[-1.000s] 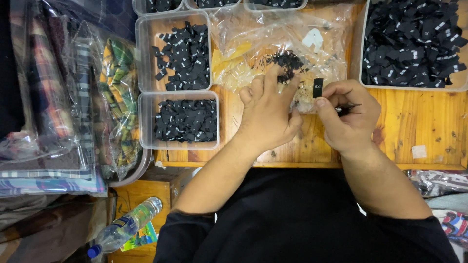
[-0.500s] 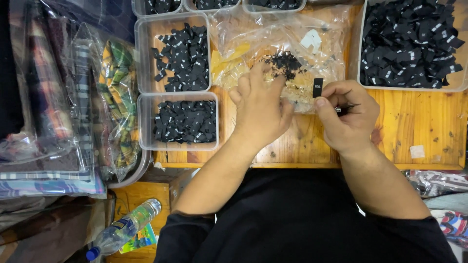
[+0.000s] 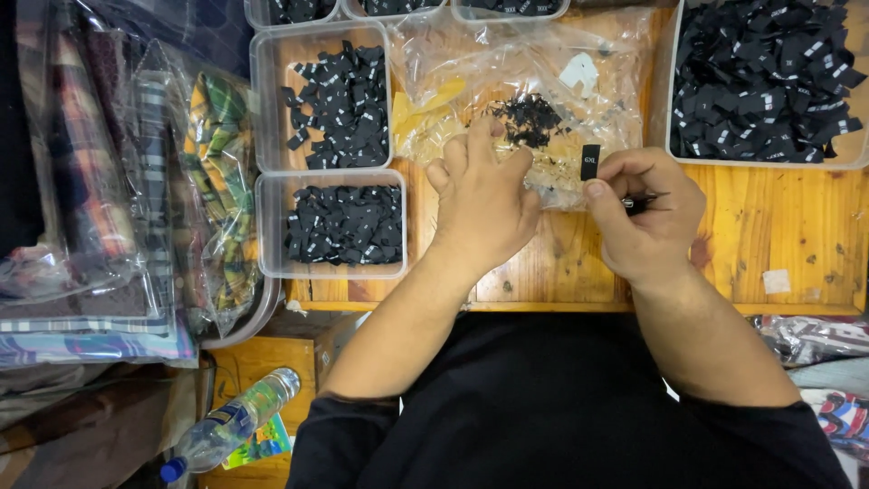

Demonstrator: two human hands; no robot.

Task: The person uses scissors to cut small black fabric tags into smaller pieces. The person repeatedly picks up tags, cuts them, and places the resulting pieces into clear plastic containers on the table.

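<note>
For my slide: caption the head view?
Right hand holds a black label; left hand reaches into a clear bag.

Head view, looking down on a wooden table point(image 3: 778, 226). Left hand point(image 3: 484, 204) rests palm down, fingertips on a crumpled clear plastic bag point(image 3: 543, 81) beside a small heap of black labels point(image 3: 529, 118) lying on it. Right hand point(image 3: 647, 213) pinches one black label point(image 3: 590, 161) upright between thumb and forefinger (a thin dark tool also sits in this hand; kind unclear). Left of the hands: two clear tubs point(image 3: 272, 226) of black labels. Far right: a larger tray point(image 3: 674, 149), heaped full. Bagged plaid fabric point(image 3: 213, 181) lies at the left; a plastic bottle point(image 3: 226, 421) lies below.
</note>
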